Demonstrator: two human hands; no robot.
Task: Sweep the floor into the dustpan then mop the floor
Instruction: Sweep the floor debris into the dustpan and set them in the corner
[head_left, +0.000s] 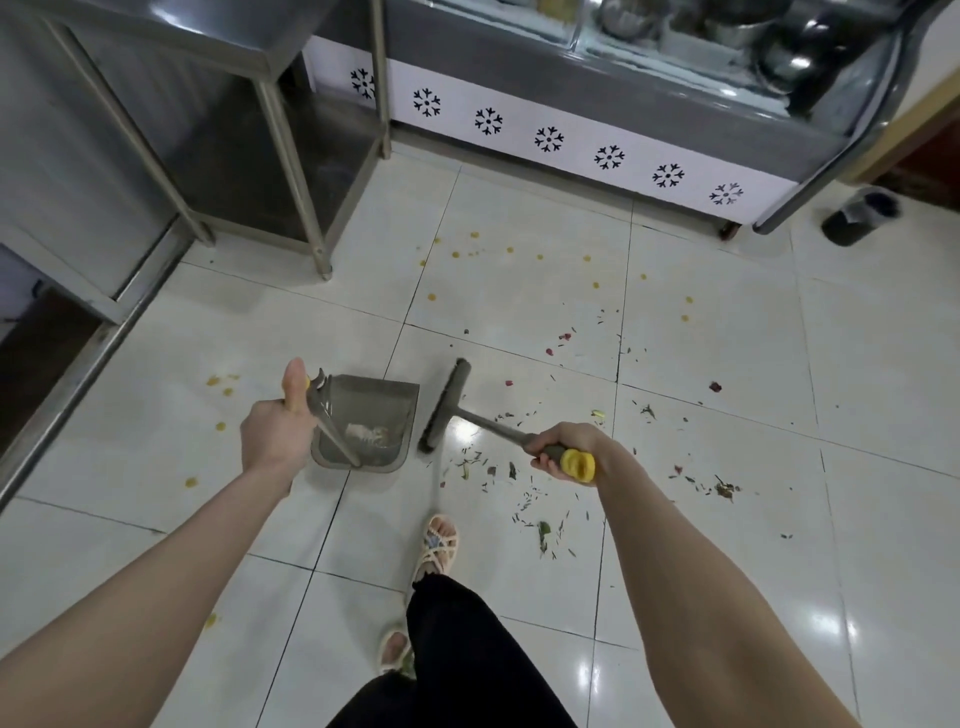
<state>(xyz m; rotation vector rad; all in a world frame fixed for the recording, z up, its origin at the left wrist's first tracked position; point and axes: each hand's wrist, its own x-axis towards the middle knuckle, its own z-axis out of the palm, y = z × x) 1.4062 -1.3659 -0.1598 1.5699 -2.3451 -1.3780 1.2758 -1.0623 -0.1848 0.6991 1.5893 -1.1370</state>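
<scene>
My left hand (275, 426) grips the long handle of a grey dustpan (374, 410), thumb up; the pan rests on the white tiled floor (701, 426) with some pale debris inside. My right hand (563, 449) is closed around the yellow-capped handle of a grey broom (448, 405). The broom's head stands on the floor just right of the pan's open side, a small gap between them. Green leaf scraps and stems (524, 499) lie to the right of the broom and under my right arm. Yellow spots (540, 257) dot the tiles farther off.
A steel table's legs (291, 156) stand at the upper left. A display freezer with a snowflake-patterned white panel (582, 140) runs along the back. A small dark bin (860, 215) sits at the right. My sandalled foot (439, 543) is below the broom.
</scene>
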